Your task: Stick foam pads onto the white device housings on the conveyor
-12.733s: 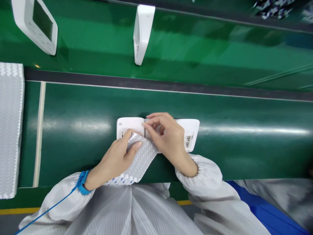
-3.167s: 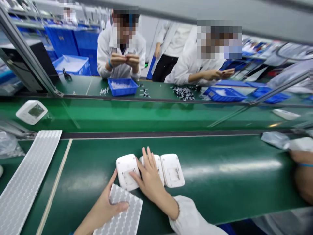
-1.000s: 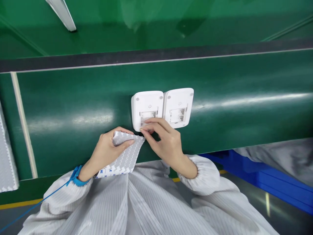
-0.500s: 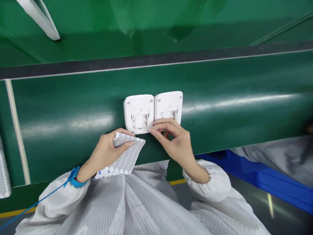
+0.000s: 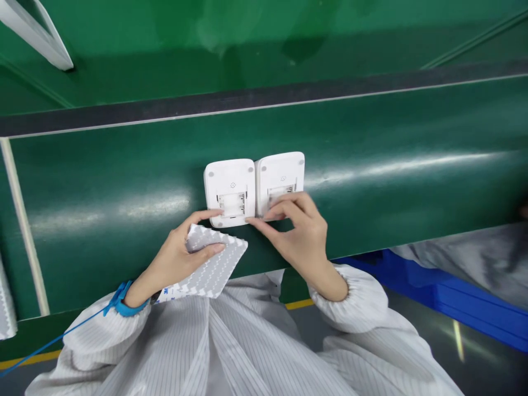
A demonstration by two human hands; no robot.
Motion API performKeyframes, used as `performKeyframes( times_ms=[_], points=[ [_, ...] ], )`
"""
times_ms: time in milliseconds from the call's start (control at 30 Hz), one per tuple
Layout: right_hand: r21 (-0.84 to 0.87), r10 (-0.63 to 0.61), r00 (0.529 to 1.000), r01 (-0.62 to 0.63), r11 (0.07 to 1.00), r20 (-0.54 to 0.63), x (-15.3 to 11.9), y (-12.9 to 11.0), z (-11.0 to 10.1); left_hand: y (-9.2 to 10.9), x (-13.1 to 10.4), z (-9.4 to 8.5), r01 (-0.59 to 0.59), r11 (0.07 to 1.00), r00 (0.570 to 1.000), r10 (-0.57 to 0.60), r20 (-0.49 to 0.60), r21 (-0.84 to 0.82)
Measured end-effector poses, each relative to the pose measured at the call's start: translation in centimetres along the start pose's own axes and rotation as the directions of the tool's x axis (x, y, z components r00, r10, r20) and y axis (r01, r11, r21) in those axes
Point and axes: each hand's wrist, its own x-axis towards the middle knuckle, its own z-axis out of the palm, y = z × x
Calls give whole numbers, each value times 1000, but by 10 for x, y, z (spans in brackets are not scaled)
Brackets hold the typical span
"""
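Two white devices lie side by side, undersides up, with bare battery compartments: the left device (image 5: pixel 233 184) and the right device (image 5: pixel 282 170). Grey round pads show at several corners. My left hand (image 5: pixel 177 256) grips a grey sheet of adhesive pads (image 5: pixel 210 269), its white backing printed in blue. The index finger of that hand reaches onto the left device's lower left part. My right hand (image 5: pixel 299 228) is bent in a loose pinch at the devices' lower edges, its thumb at the left device's lower right corner. Whatever lies between its fingertips is too small to name.
The devices rest on a green worktop (image 5: pixel 103 170) with a dark strip (image 5: pixel 206 104) behind it. A white strap-like loop (image 5: pixel 49 47) stands at the upper left. Another patterned sheet (image 5: pixel 6 308) sits at the left edge. A blue bin (image 5: pixel 454 308) and grey cloth are at the right.
My left index finger has moved up onto the left device. My right thumb and index finger have spread slightly, and the index finger has shifted right. The view has shifted a little.
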Motion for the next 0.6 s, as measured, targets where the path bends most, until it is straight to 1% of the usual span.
performKeyframes(
  times_ms=[33,67,100,167,200,267,333,400,467,500,533,567,600],
  points=[
    [-44,-23,997,20,999,-68,3,4,0,0,0,-3,-14,998,1000,13,-11,-55],
    [-97,-54,994,44,994,-97,6,7,2,0,0,-6,-5,992,1000,4,-12,-124],
    [-151,-85,993,72,986,-81,10,9,4,1,1,-9,27,980,1000,-26,6,-199],
    [-217,-114,993,118,969,31,21,10,12,3,4,-14,120,938,991,-96,90,-324],
    [-218,-112,990,128,967,84,28,8,17,4,6,-16,154,922,985,-115,128,-355],
    [-178,-100,987,122,976,125,42,2,27,5,12,-19,154,918,983,-103,155,-365],
    [-91,-114,985,126,988,128,57,-7,34,4,18,-23,107,932,989,-66,130,-346],
    [50,-204,962,199,979,183,74,-16,38,1,23,-27,70,940,995,-41,94,-335],
    [188,-343,903,301,935,258,98,-20,40,0,26,-30,55,938,998,-38,58,-343],
    [219,-389,881,337,916,269,114,-20,41,0,27,-31,50,938,998,-33,56,-343],
    [209,-396,883,350,913,253,133,-17,43,1,28,-31,38,943,998,-18,62,-331],
    [162,-366,907,337,928,209,155,-13,47,3,28,-31,8,955,998,11,62,-297],
    [89,-296,944,285,954,145,180,-7,51,5,29,-31,-36,969,997,52,58,-243]
  ],
)
